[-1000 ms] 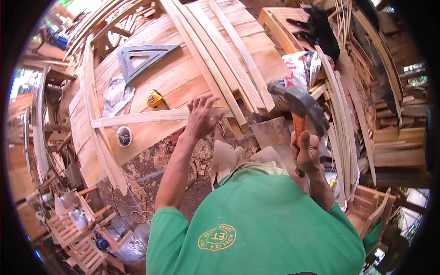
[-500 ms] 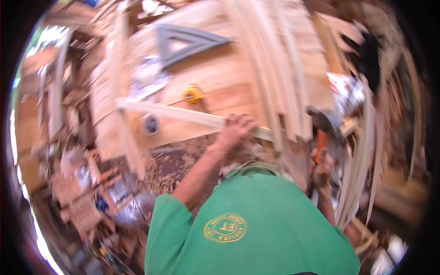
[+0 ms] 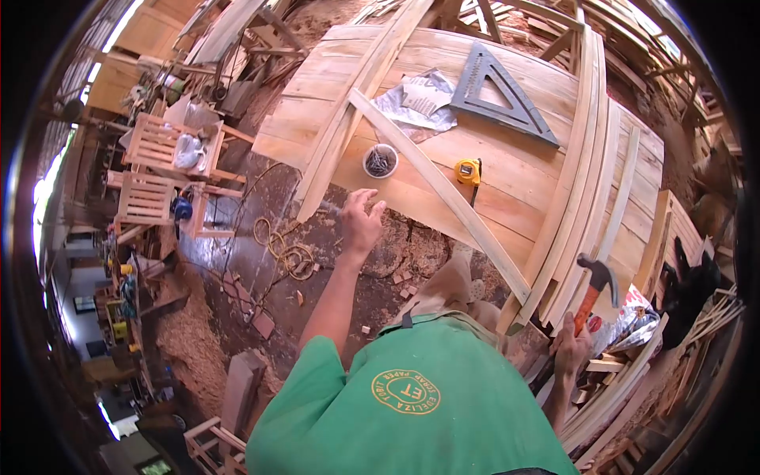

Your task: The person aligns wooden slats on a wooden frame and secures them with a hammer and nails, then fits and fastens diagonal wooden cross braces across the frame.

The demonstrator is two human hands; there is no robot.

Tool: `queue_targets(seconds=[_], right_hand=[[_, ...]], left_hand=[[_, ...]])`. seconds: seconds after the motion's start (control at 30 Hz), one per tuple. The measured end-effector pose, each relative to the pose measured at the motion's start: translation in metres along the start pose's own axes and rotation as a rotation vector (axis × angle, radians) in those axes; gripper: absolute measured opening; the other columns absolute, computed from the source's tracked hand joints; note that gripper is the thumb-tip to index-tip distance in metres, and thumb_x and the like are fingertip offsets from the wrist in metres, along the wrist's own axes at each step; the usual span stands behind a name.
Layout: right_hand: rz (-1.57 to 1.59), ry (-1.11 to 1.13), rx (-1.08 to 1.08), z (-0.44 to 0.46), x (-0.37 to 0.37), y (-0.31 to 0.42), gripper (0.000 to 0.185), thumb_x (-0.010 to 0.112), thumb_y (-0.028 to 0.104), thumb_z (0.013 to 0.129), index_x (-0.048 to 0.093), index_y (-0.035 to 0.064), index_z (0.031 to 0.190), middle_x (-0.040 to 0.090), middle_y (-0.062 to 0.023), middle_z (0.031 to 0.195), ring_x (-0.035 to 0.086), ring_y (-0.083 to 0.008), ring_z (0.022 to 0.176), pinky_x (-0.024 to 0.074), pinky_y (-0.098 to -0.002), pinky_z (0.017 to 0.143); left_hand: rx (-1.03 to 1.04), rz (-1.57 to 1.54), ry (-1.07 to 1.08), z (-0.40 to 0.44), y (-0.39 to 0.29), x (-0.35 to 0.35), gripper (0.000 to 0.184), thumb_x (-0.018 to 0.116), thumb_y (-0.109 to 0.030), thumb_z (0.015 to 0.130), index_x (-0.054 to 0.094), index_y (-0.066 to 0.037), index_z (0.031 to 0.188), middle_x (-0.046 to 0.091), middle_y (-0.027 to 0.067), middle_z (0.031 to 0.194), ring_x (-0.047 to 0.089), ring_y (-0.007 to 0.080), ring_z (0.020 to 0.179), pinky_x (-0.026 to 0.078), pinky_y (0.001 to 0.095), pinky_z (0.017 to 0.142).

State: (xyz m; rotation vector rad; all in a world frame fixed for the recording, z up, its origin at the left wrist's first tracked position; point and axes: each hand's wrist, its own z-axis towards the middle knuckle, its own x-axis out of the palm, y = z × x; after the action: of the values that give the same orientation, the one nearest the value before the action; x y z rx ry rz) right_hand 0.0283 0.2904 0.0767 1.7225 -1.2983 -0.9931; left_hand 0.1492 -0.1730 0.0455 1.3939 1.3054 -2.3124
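Note:
My left hand is empty, fingers apart, just below a white cup of nails. In my right hand is a hammer with an orange handle, its head raised beside the strips' ends. A thin wooden strip lies slantwise over the plank panel, between two sets of long strips. A yellow tape measure rests beside the slanting strip. Farther back are a grey triangular square and a crumpled silvery packet.
Slatted wooden pieces stand at the left. A coiled yellowish cord lies on the floor among shavings. At the right are a black animal, a shiny bag and stacked wood strips.
The view has swung left. My left hand has let go of the slanting strip and moved over near the cup. My right hand still holds the hammer.

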Motion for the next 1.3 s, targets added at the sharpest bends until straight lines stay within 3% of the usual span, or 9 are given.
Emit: queue_targets(seconds=[0.13, 0.37, 0.47, 0.6, 0.73, 0.93, 1.1, 1.23, 1.3], right_hand=[[-0.204, 0.072, -0.095, -0.016, -0.004, -0.006, 0.022, 0.062, 0.023, 0.098, 0.062, 0.003, 0.088, 0.05, 0.006, 0.064, 0.043, -0.0049, 0.054, 0.0315, -0.0234, 0.049], [-0.221, 0.2, -0.225, 0.003, 0.108, 0.079, 0.031, 0.056, 0.031, 0.1, 0.052, 0.0068, 0.081, 0.044, 0.0036, 0.053, 0.039, -0.0055, 0.038, 0.0299, -0.0224, 0.035], [-0.217, 0.218, -0.174, 0.031, 0.197, 0.131, 0.035, 0.056, 0.033, 0.1, 0.055, 0.0065, 0.078, 0.048, 0.0021, 0.06, 0.044, -0.006, 0.046, 0.033, -0.0239, 0.043], [-0.567, 0.184, -0.667, 0.126, 0.321, 0.128, 0.029, 0.058, 0.029, 0.098, 0.065, 0.0007, 0.1, 0.05, -0.0008, 0.061, 0.049, -0.0123, 0.051, 0.0412, -0.0305, 0.05], [-0.83, 0.18, -0.514, 0.201, 0.433, 0.131, 0.03, 0.06, 0.026, 0.095, 0.063, -0.0009, 0.107, 0.066, -0.0232, 0.087, 0.066, -0.0373, 0.079, 0.0491, -0.0424, 0.07], [-1.162, 0.096, -0.631, 0.273, 0.493, 0.123, 0.034, 0.061, 0.026, 0.094, 0.056, 0.0009, 0.116, 0.065, -0.0263, 0.1, 0.064, -0.0449, 0.09, 0.0504, -0.0492, 0.077], [-1.257, -0.034, -0.796, 0.232, 0.535, 0.14, 0.043, 0.066, 0.022, 0.091, 0.055, 0.0023, 0.128, 0.064, -0.0158, 0.109, 0.055, -0.033, 0.112, 0.0386, -0.0457, 0.1], [-1.049, 0.162, -0.822, 0.19, 0.576, 0.143, 0.035, 0.064, 0.02, 0.093, 0.061, 0.0009, 0.122, 0.066, -0.0165, 0.108, 0.061, -0.031, 0.105, 0.0449, -0.0417, 0.093], [-0.637, 0.356, -0.373, 0.187, 0.593, 0.135, 0.026, 0.061, 0.013, 0.096, 0.064, -0.0008, 0.118, 0.067, -0.0143, 0.101, 0.063, -0.0181, 0.09, 0.05, -0.03, 0.081]], left_hand=[[-0.116, -0.056, 0.01, -0.006, 0.009, -0.013, 0.027, 0.074, -0.014, 0.082, 0.069, 0.0, 0.105, 0.067, 0.0168, 0.108, 0.066, 0.0284, 0.099, 0.053, 0.0371, 0.087], [-0.155, -0.337, -0.04, 0.138, 0.077, 0.018, 0.026, 0.071, -0.023, 0.089, 0.071, 0.001, 0.1, 0.071, 0.011, 0.088, 0.068, 0.0214, 0.078, 0.055, 0.0319, 0.072], [-0.552, -0.877, 0.168, 0.186, 0.08, 0.042, 0.027, 0.067, -0.026, 0.093, 0.07, 0.0, 0.093, 0.067, 0.0062, 0.077, 0.064, 0.0142, 0.069, 0.053, 0.0266, 0.065], [-0.595, -1.11, 0.098, 0.224, 0.096, 0.079, 0.024, 0.062, -0.024, 0.097, 0.066, -0.002, 0.088, 0.065, 0.0027, 0.077, 0.059, 0.0093, 0.062, 0.049, 0.0242, 0.055], [-0.692, -1.373, -0.009, 0.23, 0.078, 0.093, 0.024, 0.059, -0.02, 0.099, 0.066, 0.001, 0.092, 0.059, -0.002, 0.073, 0.047, 0.0047, 0.058, 0.04, 0.0234, 0.052], [-0.765, -1.24, 0.163, 0.239, 0.08, 0.074, 0.021, 0.058, -0.014, 0.098, 0.063, 0.004, 0.109, 0.059, -0.0036, 0.08, 0.046, 0.0022, 0.064, 0.037, 0.0203, 0.055], [-0.77, -1.203, 0.335, 0.241, 0.087, 0.064, 0.024, 0.06, -0.014, 0.098, 0.061, 0.004, 0.114, 0.06, -0.003, 0.081, 0.048, 0.0019, 0.066, 0.038, 0.0192, 0.057], [-0.752, -1.391, 0.307, 0.243, 0.088, 0.058, 0.031, 0.06, -0.017, 0.099, 0.058, 0.006, 0.119, 0.067, 0.004, 0.1, 0.059, 0.0046, 0.086, 0.046, 0.0184, 0.074], [-0.765, -1.375, 0.323, 0.242, 0.091, 0.057, 0.031, 0.06, -0.017, 0.099, 0.058, 0.006, 0.119, 0.067, 0.0041, 0.101, 0.059, 0.0047, 0.086, 0.046, 0.0191, 0.074]])
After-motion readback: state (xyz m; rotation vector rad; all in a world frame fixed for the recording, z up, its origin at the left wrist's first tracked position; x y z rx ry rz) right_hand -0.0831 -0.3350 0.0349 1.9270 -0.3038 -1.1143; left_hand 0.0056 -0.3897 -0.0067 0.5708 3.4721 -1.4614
